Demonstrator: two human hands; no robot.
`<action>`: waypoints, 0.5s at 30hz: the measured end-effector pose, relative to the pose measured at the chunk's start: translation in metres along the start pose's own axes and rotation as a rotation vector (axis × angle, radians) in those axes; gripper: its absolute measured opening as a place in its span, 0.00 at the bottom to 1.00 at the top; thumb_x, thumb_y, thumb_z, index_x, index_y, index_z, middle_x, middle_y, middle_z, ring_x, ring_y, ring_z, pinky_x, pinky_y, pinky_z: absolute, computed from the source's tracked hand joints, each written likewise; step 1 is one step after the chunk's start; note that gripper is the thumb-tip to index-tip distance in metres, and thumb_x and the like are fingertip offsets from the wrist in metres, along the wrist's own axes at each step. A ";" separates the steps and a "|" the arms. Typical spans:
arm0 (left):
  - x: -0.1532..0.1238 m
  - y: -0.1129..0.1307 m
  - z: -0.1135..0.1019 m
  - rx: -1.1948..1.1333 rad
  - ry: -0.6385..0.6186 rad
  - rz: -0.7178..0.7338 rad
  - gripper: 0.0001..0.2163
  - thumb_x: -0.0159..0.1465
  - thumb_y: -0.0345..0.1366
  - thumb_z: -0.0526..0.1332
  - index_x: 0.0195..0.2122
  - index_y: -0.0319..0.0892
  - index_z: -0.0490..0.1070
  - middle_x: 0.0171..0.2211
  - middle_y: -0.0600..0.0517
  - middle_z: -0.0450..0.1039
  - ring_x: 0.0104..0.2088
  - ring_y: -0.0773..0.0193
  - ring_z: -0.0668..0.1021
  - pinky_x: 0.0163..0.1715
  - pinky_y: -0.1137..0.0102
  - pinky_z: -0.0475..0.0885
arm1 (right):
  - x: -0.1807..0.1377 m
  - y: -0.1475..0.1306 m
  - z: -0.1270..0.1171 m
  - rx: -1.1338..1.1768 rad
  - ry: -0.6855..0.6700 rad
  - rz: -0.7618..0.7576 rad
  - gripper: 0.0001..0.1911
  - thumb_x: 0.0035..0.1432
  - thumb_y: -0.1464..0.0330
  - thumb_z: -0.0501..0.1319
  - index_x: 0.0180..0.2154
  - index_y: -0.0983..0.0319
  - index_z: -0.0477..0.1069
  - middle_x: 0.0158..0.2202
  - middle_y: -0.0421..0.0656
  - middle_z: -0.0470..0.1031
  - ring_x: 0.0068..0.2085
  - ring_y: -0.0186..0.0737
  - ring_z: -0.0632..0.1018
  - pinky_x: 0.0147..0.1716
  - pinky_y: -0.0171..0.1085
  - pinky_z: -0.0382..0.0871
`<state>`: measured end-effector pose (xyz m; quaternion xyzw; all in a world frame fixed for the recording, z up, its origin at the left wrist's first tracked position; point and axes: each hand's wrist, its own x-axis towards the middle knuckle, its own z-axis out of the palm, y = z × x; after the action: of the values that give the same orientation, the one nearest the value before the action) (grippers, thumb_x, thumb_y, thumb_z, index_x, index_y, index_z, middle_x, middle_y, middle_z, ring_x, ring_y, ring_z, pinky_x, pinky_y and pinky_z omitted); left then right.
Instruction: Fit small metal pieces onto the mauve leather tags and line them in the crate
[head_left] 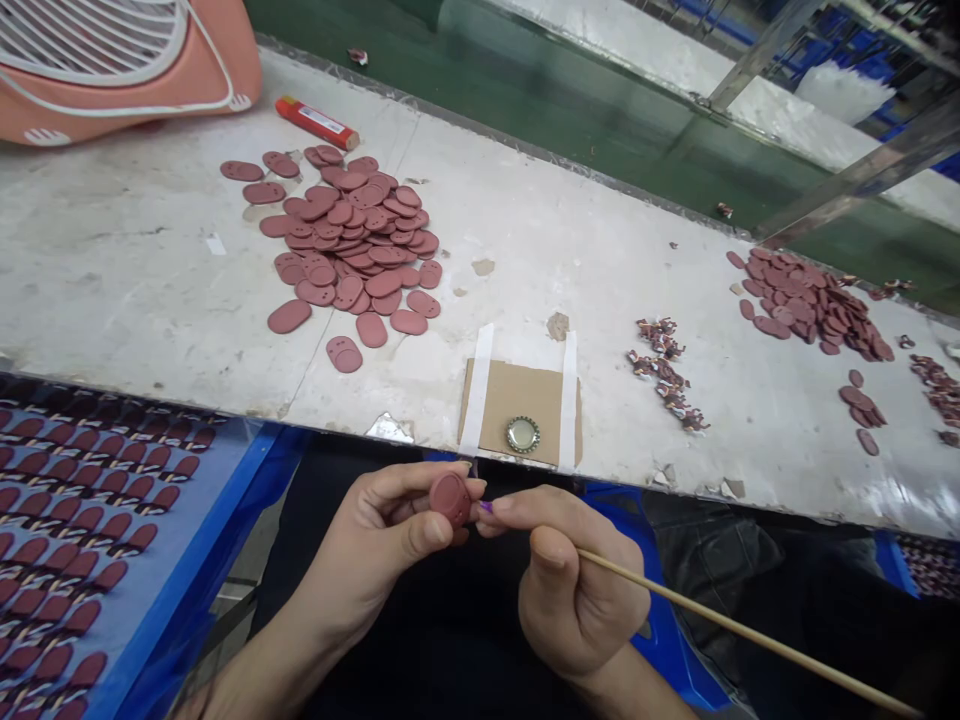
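Note:
My left hand (pixel 397 520) is closed around a reddish-brown oval piece (pixel 450 498) with small holes in its face, pinched between thumb and fingers just below the table's front edge. In my right hand (pixel 577 570) is a thin wooden stick (pixel 720 618), its long end slanting down to the lower right. A small purple tip (pixel 486 507), in line with the stick, shows at my right fingertips beside the oval piece. Whether it touches the piece I cannot tell. In front of both hands, a crimped metal bottle cap (pixel 523 434) lies on cardboard (pixel 517 388) taped to the table.
A large pile of oval pieces (pixel 360 225) lies at left, another pile (pixel 814 300) at right. Small brown-and-white figures (pixel 667 375) cluster between. An orange fan (pixel 240 60), a red box (pixel 316 122) and a blue-edged tray (pixel 172 600) of rowed pieces stand left.

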<state>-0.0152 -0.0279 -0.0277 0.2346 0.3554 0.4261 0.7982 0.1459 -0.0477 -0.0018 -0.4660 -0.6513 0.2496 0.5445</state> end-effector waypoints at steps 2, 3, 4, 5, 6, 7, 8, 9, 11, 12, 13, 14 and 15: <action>0.001 0.000 0.002 -0.007 -0.008 -0.004 0.11 0.54 0.37 0.74 0.40 0.52 0.83 0.36 0.54 0.86 0.33 0.66 0.85 0.35 0.80 0.79 | -0.001 0.000 0.001 0.007 -0.012 -0.002 0.14 0.76 0.66 0.52 0.42 0.64 0.73 0.32 0.42 0.78 0.32 0.34 0.80 0.32 0.32 0.76; 0.001 0.000 0.003 -0.011 -0.008 -0.006 0.11 0.54 0.37 0.74 0.39 0.52 0.83 0.36 0.54 0.86 0.32 0.66 0.85 0.35 0.79 0.79 | -0.001 0.000 0.001 0.027 0.000 -0.001 0.14 0.76 0.66 0.52 0.43 0.64 0.74 0.32 0.42 0.78 0.32 0.35 0.80 0.31 0.33 0.76; 0.001 0.000 0.004 -0.020 -0.007 -0.007 0.11 0.53 0.38 0.74 0.39 0.51 0.83 0.36 0.54 0.86 0.32 0.66 0.85 0.34 0.80 0.79 | -0.002 0.000 0.002 0.052 0.025 -0.003 0.14 0.76 0.65 0.52 0.43 0.64 0.74 0.32 0.42 0.78 0.31 0.36 0.80 0.30 0.34 0.76; 0.001 0.001 0.005 -0.027 0.000 -0.009 0.11 0.53 0.38 0.75 0.39 0.51 0.83 0.35 0.54 0.86 0.32 0.66 0.85 0.33 0.80 0.79 | -0.003 0.000 0.004 0.077 0.059 -0.009 0.14 0.76 0.65 0.52 0.43 0.63 0.74 0.32 0.43 0.78 0.31 0.37 0.80 0.29 0.35 0.76; 0.001 0.001 0.006 -0.033 0.011 -0.010 0.12 0.52 0.38 0.75 0.38 0.51 0.83 0.35 0.54 0.86 0.32 0.66 0.85 0.33 0.80 0.79 | -0.005 0.000 0.005 0.096 0.092 -0.016 0.15 0.76 0.64 0.52 0.44 0.63 0.74 0.32 0.43 0.78 0.31 0.38 0.80 0.28 0.35 0.77; 0.001 0.001 0.006 -0.040 0.025 -0.010 0.12 0.52 0.39 0.75 0.38 0.50 0.83 0.34 0.54 0.86 0.32 0.66 0.85 0.32 0.80 0.78 | -0.006 0.000 0.006 0.106 0.117 -0.024 0.15 0.76 0.63 0.52 0.44 0.62 0.75 0.32 0.43 0.78 0.30 0.38 0.80 0.27 0.35 0.77; 0.001 0.001 0.007 -0.041 0.034 -0.015 0.12 0.51 0.39 0.75 0.38 0.50 0.83 0.34 0.54 0.86 0.32 0.66 0.85 0.33 0.81 0.78 | -0.007 0.000 0.007 0.109 0.128 -0.031 0.15 0.75 0.63 0.52 0.44 0.62 0.75 0.32 0.43 0.78 0.30 0.39 0.80 0.27 0.35 0.78; 0.000 0.002 0.007 -0.042 0.036 -0.018 0.12 0.51 0.38 0.75 0.37 0.50 0.83 0.34 0.54 0.86 0.33 0.66 0.85 0.34 0.81 0.78 | -0.007 0.000 0.007 0.107 0.121 -0.034 0.15 0.75 0.63 0.52 0.44 0.62 0.75 0.32 0.43 0.78 0.30 0.39 0.80 0.27 0.35 0.78; -0.001 0.002 0.006 -0.042 0.028 -0.024 0.11 0.52 0.38 0.75 0.38 0.51 0.83 0.34 0.54 0.86 0.34 0.67 0.85 0.36 0.81 0.78 | -0.008 -0.001 0.007 0.115 0.080 -0.037 0.14 0.75 0.63 0.53 0.44 0.63 0.75 0.33 0.43 0.78 0.31 0.39 0.81 0.29 0.35 0.79; -0.001 0.002 0.005 -0.046 0.020 -0.027 0.11 0.52 0.37 0.75 0.38 0.51 0.83 0.34 0.54 0.86 0.34 0.67 0.85 0.36 0.81 0.78 | -0.009 -0.001 0.007 0.126 0.064 -0.038 0.14 0.75 0.64 0.53 0.44 0.64 0.75 0.33 0.44 0.78 0.32 0.39 0.81 0.30 0.36 0.80; -0.001 0.002 0.005 -0.049 0.017 -0.030 0.11 0.52 0.37 0.75 0.38 0.51 0.83 0.34 0.54 0.86 0.34 0.67 0.85 0.37 0.81 0.78 | -0.009 -0.001 0.007 0.138 0.048 -0.039 0.14 0.75 0.64 0.53 0.45 0.65 0.75 0.34 0.45 0.78 0.33 0.39 0.81 0.31 0.36 0.80; -0.001 0.002 0.004 -0.053 0.018 -0.029 0.11 0.52 0.37 0.75 0.38 0.51 0.83 0.35 0.54 0.86 0.34 0.68 0.85 0.37 0.81 0.78 | -0.009 -0.001 0.006 0.146 0.032 -0.041 0.14 0.75 0.65 0.53 0.45 0.65 0.75 0.35 0.45 0.78 0.34 0.39 0.81 0.32 0.36 0.80; -0.001 0.002 0.004 -0.057 0.019 -0.026 0.12 0.52 0.37 0.75 0.38 0.51 0.83 0.35 0.54 0.86 0.34 0.68 0.85 0.37 0.81 0.78 | -0.008 -0.001 0.006 0.148 0.020 -0.041 0.14 0.75 0.65 0.53 0.45 0.66 0.75 0.35 0.45 0.78 0.34 0.39 0.81 0.32 0.36 0.80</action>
<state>-0.0131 -0.0279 -0.0237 0.2033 0.3535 0.4278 0.8066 0.1402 -0.0543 -0.0068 -0.4133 -0.6349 0.2811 0.5891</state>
